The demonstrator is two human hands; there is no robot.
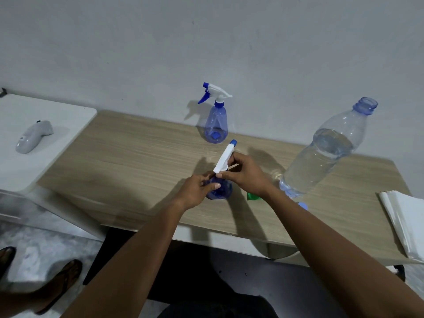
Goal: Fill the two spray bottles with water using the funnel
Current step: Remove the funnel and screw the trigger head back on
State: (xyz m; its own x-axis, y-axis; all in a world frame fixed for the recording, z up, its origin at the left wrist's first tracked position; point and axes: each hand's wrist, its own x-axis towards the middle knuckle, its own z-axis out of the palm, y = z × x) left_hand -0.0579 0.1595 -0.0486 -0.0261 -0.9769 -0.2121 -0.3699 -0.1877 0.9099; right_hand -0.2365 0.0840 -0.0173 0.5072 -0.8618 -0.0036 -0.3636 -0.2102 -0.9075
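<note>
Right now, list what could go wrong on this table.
1. The big water bottle stands uncapped beside the right hand; an elbow bump could tip and spill it.
2. The near spray bottle may slip while both hands twist its spray head.
3. The green funnel lies half hidden under the right wrist and could get knocked away.

A pale wood-grain tabletop (137, 157) stands against the wall. The uncapped water bottle (321, 154) stands on it; left of that bottle, by the wall, a spray bottle (215, 125); right of it, at the edge, stacked white sheets (406, 226).
</note>
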